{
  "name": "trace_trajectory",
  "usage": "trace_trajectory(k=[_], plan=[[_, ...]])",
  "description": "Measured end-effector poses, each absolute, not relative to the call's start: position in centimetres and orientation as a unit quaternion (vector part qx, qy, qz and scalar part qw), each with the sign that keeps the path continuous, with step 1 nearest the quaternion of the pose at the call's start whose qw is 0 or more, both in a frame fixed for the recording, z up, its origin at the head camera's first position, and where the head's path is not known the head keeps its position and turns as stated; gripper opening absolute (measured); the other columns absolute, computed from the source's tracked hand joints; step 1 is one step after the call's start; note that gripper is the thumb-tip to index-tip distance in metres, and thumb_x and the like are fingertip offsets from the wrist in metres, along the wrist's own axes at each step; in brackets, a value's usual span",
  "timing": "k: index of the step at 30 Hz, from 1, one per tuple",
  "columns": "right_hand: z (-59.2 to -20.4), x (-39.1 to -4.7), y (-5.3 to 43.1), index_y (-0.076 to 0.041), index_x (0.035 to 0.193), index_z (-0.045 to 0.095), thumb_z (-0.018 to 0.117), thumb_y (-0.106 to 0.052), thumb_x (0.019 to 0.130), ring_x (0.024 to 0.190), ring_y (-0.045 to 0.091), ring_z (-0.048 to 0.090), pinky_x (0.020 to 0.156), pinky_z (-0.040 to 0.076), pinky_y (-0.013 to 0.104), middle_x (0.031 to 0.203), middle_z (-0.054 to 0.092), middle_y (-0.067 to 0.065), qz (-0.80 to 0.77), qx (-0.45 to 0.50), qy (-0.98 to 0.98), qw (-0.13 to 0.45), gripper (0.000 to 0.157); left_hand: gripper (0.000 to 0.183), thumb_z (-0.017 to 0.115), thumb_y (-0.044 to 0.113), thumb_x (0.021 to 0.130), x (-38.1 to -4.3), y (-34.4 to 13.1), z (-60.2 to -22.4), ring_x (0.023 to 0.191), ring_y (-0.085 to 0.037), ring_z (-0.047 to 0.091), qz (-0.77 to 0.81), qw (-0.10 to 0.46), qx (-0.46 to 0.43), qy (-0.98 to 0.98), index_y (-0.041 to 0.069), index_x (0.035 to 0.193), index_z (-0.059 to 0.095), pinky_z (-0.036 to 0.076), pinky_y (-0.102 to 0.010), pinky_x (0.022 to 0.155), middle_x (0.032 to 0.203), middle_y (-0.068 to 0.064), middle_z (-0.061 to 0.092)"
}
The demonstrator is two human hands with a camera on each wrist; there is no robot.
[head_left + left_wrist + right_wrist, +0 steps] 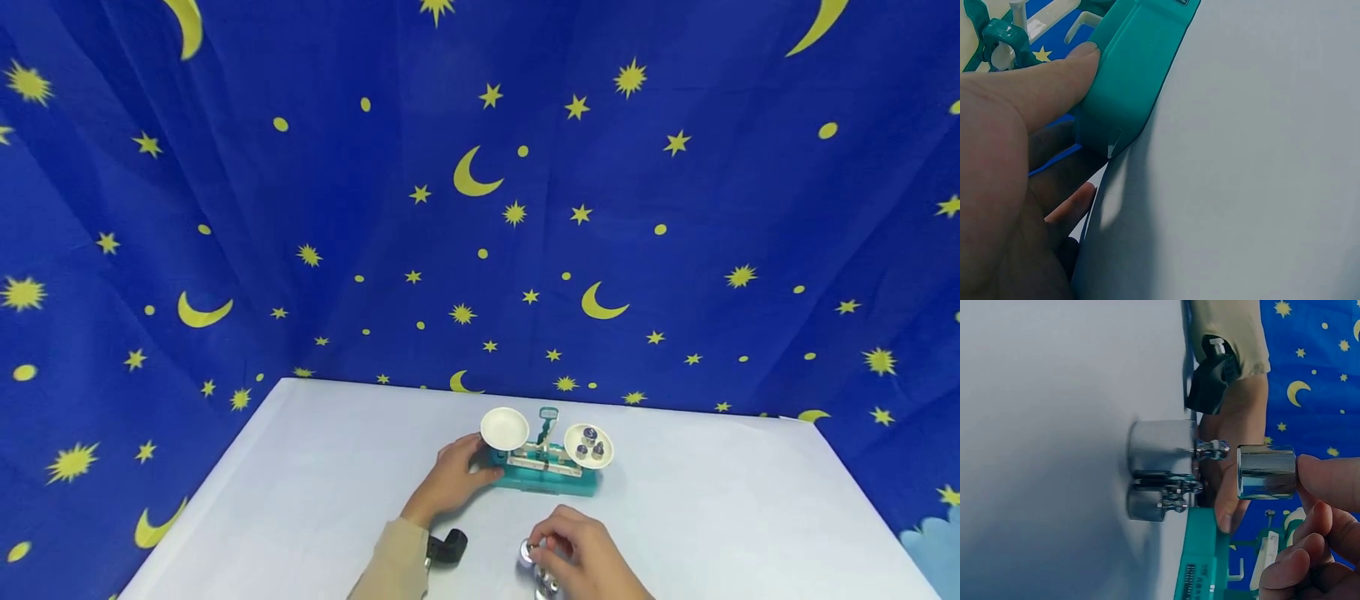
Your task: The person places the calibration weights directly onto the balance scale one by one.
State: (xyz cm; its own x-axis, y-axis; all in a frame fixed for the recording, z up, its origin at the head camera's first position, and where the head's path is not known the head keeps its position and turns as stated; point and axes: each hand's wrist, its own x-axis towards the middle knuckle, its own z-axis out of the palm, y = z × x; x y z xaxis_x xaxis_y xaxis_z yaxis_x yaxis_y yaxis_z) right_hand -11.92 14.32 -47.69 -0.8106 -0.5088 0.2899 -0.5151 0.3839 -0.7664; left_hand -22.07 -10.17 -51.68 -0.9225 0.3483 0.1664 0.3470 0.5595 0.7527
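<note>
A small teal balance scale point(545, 481) stands on the table with two white pans. Three metal weights point(590, 436) sit in its right pan point(572, 433); the left pan point(505, 428) holds nothing. My left hand point(452, 479) grips the left end of the teal base point(1129, 75), thumb on the front side and fingers behind. Between thumb and fingertips, my right hand point(1329, 519) pinches a shiny cylindrical weight point(1266, 472), held above the table. Below it several knobbed metal weights point(1161, 449) stand close together on the tabletop, partly hidden by the hand in the head view.
The white table point(712, 500) ends at a blue curtain point(420, 233) with yellow moons and stars at the back and sides. A black curved fitting point(448, 547) sits at the left sleeve point(396, 562).
</note>
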Motion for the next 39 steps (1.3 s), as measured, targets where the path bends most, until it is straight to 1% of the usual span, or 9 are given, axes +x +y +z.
trace_trajectory(k=[2,4,9,12,20,26,30,34,39], plan=[[-47.5,-11.8,14.1,-0.021,0.095,0.071,0.073,-0.018,0.092,0.073,-0.004,0.048,0.057,0.047,0.017,0.083,0.052,-0.019,0.462,0.305,-0.833,0.011,0.004,0.065,0.071,0.039,0.092,-22.0,-10.2,-51.7,0.136,-0.039,0.046,0.425,-0.002,0.199,0.883,0.0,0.141,0.054,0.024,-0.063,0.115,0.143,-0.019,0.055],[-47.3,-11.8,13.9,-0.021,0.095,0.071,0.073,-0.018,0.093,0.073,-0.003,0.049,0.059,0.047,0.017,0.083,0.053,-0.019,0.465,0.297,-0.834,0.014,0.005,0.066,0.071,0.04,0.092,-21.9,-10.3,-51.7,0.138,-0.038,0.045,0.424,0.004,0.194,0.885,0.001,0.142,0.054,0.023,-0.061,0.117,0.144,-0.019,0.055],[-46.8,-11.6,13.5,-0.022,0.095,0.071,0.074,-0.018,0.092,0.072,-0.002,0.048,0.06,0.046,0.018,0.081,0.052,-0.018,0.458,0.287,-0.841,0.034,0.005,0.066,0.071,0.039,0.092,-21.3,-10.5,-52.2,0.138,-0.038,0.044,0.422,0.014,0.181,0.888,0.0,0.143,0.053,0.023,-0.061,0.117,0.145,-0.018,0.054],[-46.5,-11.4,13.3,-0.023,0.092,0.072,0.075,-0.019,0.091,0.071,-0.001,0.048,0.059,0.045,0.018,0.08,0.052,-0.018,0.462,0.265,-0.846,0.039,0.006,0.066,0.071,0.039,0.093,-20.8,-10.4,-52.6,0.138,-0.037,0.045,0.425,0.021,0.178,0.887,0.001,0.143,0.053,0.023,-0.061,0.117,0.144,-0.018,0.055],[-45.8,-11.4,12.9,-0.025,0.087,0.07,0.08,-0.014,0.086,0.066,0.002,0.047,0.055,0.044,0.019,0.076,0.051,-0.017,0.463,0.213,-0.856,0.088,0.014,0.066,0.071,0.041,0.092,-20.0,-9.9,-53.1,0.138,-0.036,0.045,0.43,0.027,0.179,0.884,0.002,0.142,0.054,0.022,-0.061,0.117,0.144,-0.016,0.055],[-44.9,-12.3,12.1,-0.026,0.085,0.071,0.082,-0.009,0.081,0.064,0.003,0.047,0.054,0.043,0.02,0.074,0.051,-0.017,0.46,0.187,-0.861,0.107,0.021,0.068,0.071,0.042,0.092,-20.1,-9.9,-52.8,0.139,-0.036,0.044,0.422,0.037,0.178,0.888,0.003,0.144,0.053,0.022,-0.06,0.118,0.146,-0.016,0.054],[-43.9,-14.1,11.6,-0.021,0.086,0.073,0.081,-0.006,0.082,0.065,0.004,0.048,0.055,0.044,0.021,0.074,0.053,-0.015,0.458,0.19,-0.859,0.13,0.017,0.066,0.072,0.039,0.092,-21.3,-9.9,-51.8,0.139,-0.036,0.044,0.42,0.025,0.179,0.889,0.001,0.143,0.053,0.022,-0.059,0.118,0.145,-0.017,0.054],[-43.0,-15.9,11.5,-0.015,0.087,0.073,0.08,-0.003,0.082,0.066,0.006,0.049,0.057,0.044,0.022,0.075,0.053,-0.012,0.456,0.194,-0.853,0.163,0.014,0.065,0.071,0.038,0.093,-22.8,-9.8,-51.0,0.14,-0.034,0.043,0.415,0.008,0.193,0.889,0.003,0.145,0.052,0.021,-0.057,0.119,0.147,-0.016,0.053],[-42.2,-16.6,10.6,-0.011,0.089,0.074,0.08,-0.005,0.084,0.066,0.01,0.049,0.058,0.043,0.023,0.075,0.053,-0.009,0.456,0.195,-0.85,0.175,0.01,0.066,0.07,0.039,0.093,-22.9,-10.2,-51.0,0.141,-0.033,0.043,0.402,0.016,0.193,0.895,0.005,0.146,0.051,0.022,-0.057,0.119,0.147,-0.014,0.053]])
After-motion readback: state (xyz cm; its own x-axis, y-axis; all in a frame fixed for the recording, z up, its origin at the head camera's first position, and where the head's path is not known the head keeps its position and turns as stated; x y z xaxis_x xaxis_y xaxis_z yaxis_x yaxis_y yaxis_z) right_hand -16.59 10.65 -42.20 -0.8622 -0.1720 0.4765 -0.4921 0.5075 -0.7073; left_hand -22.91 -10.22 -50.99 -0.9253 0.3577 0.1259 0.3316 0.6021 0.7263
